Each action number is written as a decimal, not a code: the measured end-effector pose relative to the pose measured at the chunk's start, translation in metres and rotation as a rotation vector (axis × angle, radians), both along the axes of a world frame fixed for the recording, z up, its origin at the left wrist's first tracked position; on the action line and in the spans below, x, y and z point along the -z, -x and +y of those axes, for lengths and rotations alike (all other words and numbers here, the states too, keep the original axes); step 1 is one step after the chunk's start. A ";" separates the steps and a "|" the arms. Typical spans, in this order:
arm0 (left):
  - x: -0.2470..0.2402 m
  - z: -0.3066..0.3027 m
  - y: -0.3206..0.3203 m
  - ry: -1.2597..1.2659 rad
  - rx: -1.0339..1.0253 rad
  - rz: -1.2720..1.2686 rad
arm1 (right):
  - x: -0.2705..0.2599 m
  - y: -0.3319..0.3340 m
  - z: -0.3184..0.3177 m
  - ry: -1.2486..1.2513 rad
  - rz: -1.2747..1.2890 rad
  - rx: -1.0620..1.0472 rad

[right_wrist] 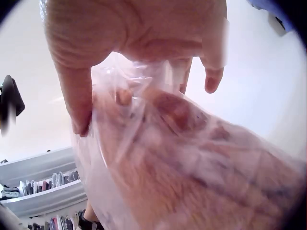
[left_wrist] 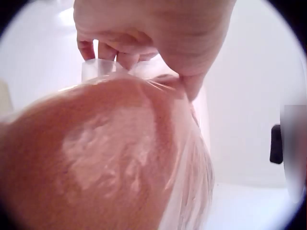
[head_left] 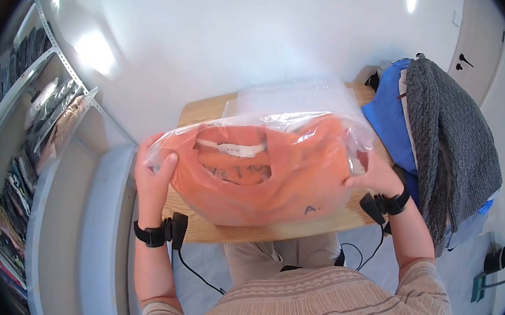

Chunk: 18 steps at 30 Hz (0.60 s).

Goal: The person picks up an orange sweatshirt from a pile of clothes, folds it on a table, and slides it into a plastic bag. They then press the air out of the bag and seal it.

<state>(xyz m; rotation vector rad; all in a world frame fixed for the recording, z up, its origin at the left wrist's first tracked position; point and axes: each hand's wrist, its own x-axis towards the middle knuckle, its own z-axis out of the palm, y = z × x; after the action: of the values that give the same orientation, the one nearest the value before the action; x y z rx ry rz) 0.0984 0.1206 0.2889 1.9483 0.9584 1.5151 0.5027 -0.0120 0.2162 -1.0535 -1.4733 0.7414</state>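
An orange sweater [head_left: 300, 168] with a white neck label lies folded inside a clear plastic bag [head_left: 357, 130], held up over the wooden table. My left hand [head_left: 154, 175] grips the bag's left end, thumb on the near side. In the left wrist view, the fingers of that hand curl over the plastic edge above the orange sweater [left_wrist: 96, 153]. At the other end, my right hand [head_left: 378, 174] holds the bag between thumb and fingers. The right wrist view shows the crinkled plastic bag [right_wrist: 139, 76] gathered under that palm, with the thumb pressed along its side.
More clear plastic [head_left: 295, 95] lies on the far part of the wooden table [head_left: 205, 111]. A dark grey knit garment [head_left: 449, 134] and a blue garment [head_left: 387, 119] are heaped at the right. Shelves [head_left: 62, 212] with packed clothes stand at the left.
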 end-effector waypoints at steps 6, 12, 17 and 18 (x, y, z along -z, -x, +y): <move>0.058 0.003 0.040 0.319 0.579 0.128 | 0.005 0.016 -0.022 0.324 0.221 -0.124; 0.103 0.005 0.056 0.267 0.273 0.380 | 0.026 0.027 -0.025 0.392 -0.105 0.086; 0.067 -0.009 0.030 0.292 0.248 0.023 | 0.016 0.047 0.000 0.220 0.086 0.173; 0.058 -0.009 0.029 0.306 0.300 -0.063 | 0.009 0.053 0.006 0.130 0.151 0.212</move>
<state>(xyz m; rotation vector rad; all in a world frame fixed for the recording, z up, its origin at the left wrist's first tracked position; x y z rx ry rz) 0.0698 0.1115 0.2310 1.7245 0.7783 1.1783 0.4498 -0.0064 0.2076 -1.2047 -1.1776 0.7550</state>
